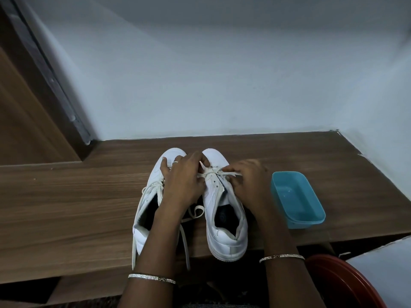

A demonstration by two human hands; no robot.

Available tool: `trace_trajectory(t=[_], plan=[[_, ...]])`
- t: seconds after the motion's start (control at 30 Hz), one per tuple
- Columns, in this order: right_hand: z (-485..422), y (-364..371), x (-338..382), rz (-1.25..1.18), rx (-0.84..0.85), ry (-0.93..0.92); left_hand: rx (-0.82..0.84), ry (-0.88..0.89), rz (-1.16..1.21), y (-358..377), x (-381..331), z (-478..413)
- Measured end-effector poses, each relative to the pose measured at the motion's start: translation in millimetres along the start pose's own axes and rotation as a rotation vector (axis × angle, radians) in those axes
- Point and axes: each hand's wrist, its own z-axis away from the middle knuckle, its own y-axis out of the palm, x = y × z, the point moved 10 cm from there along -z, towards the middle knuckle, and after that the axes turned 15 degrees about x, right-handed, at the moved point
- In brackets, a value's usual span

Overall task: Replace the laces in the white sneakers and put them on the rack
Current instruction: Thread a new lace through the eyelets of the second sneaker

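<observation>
I'm looking down on a wooden surface (pixel 89 207) w/ both white sneakers on it, side by side, toes pointing away from me, heels near the front edge. No rack is showing anywhere in view, so that step is clearly not done.

The left sneaker (pixel 143 207) is looking laced up the front, as far as I can tell past the wrist; its loose lace ends (pixel 184 241) are trailing untied over the surface edge. The right sneaker (pixel 226 242) is lagging: only one lace (pixel 211 173) is crossing the eyelets nearest the toe, and the eyelets above it are showing bare. My judgement: approx. halfway through lacing, w/ the rest of the right shoe, prob. both knots, and the racking left to do.

A blue plastic tub (pixel 298 196) is sitting just right of the right sneaker, not touching it; can't tell if anything is in it.

The left hand (pixel 184 181) is reaching across the left sneaker's toe, fingers curled, pinching the lace at the right sneaker's inner side. The right hand (pixel 246 183) is coming in from the outer side, fingertips closed on the lace's other end. Both hands are pulling it across, low over the toe box, wrists hovering above the shoes.
</observation>
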Motion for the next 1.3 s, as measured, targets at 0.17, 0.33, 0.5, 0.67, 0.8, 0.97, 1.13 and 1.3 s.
trace_trajectory(t=[0.17, 0.33, 0.5, 0.67, 0.8, 0.97, 1.13, 1.3], plan=[[11.3, -18.5, -13.0, -0.051, -0.168, 0.103, -0.007, -0.032, -0.015, 1.1, 6.0, -0.9], [25.0, -40.3, -44.7, -0.082, -0.269, 0.266, 0.014, -0.065, 0.038, 2.4, 10.1, -2.4], [33.7, -47.4, -53.0, -0.102, -0.321, 0.33, 0.062, -0.004, 0.147, 3.7, 6.8, -2.9], [18.6, -36.2, -17.1, -0.059, -0.189, 0.13, 0.019, 0.052, 0.246, 0.7, 6.4, -2.9], [4.3, -8.2, 2.6, -0.001, -0.013, 0.007, 0.042, 0.067, 0.154, 4.5, 3.3, -3.1], [5.9, -8.0, -0.9, -0.004, -0.045, 0.05, 0.053, -0.068, -0.016, 5.3, 10.4, -2.8], [4.9, -5.2, -3.5, -0.06, -0.021, 0.052, 0.125, -0.05, -0.116, 12.2, 6.0, -2.7], [6.3, -5.0, -2.9, -0.132, -0.033, 0.083, 0.164, -0.047, 0.012, 9.0, 9.3, -0.4]])
